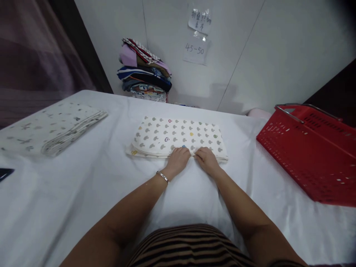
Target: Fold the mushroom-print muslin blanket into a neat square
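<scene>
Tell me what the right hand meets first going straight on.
The right hand would likely meet the cloth its fingers touch; depth is unclear, so a brush against the nearby left hand can't be ruled out.

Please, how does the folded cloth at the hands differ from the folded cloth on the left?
The middle cloth has rows of mushroom-like shapes; the left cloth has scattered, muted motifs. The left hand and right hand touch the middle cloth; neither touches the left cloth. Both are whitish, folded and lie on the white table cover.
</scene>
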Demonstrator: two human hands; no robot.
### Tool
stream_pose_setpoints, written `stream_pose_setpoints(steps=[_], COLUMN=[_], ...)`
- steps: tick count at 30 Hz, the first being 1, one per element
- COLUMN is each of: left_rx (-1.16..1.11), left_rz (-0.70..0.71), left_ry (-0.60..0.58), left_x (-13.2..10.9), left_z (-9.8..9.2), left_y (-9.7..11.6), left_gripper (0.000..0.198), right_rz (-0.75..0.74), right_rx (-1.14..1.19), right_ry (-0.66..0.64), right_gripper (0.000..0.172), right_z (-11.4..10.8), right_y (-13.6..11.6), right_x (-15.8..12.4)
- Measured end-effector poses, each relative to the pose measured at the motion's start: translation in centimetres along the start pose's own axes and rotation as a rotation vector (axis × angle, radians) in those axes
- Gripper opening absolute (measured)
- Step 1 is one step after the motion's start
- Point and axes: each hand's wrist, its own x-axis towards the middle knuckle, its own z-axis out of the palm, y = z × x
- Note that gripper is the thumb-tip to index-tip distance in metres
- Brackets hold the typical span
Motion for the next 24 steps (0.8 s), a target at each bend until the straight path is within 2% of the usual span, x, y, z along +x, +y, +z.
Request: stream_pose_setpoints(steps=[6,15,24], left_rx=[-0.058,-0.073,0.113], left_rz=[-0.047,-0.108,0.031], left_ry=[0.012,0.005,-0.085], left_x=[-0.9,-2.2,-2.7], left_z=[-0.5,-1.9,-2.9], left_y=[-0.7,-3.0,-3.8], left_gripper=[0.006,0.012,0.028], right_rz=[-0.004,-0.007,-0.007], right_rx=[-0.001,0.020,0.018], right_ry=[-0.014,0.002,0.001], right_gripper=[0.018,0.015,0.016], right_z=[-0.3,-0.2,0.0], right_y=[-0.1,0.0,0.2], right_x=[0.0,-0.1,-0.1])
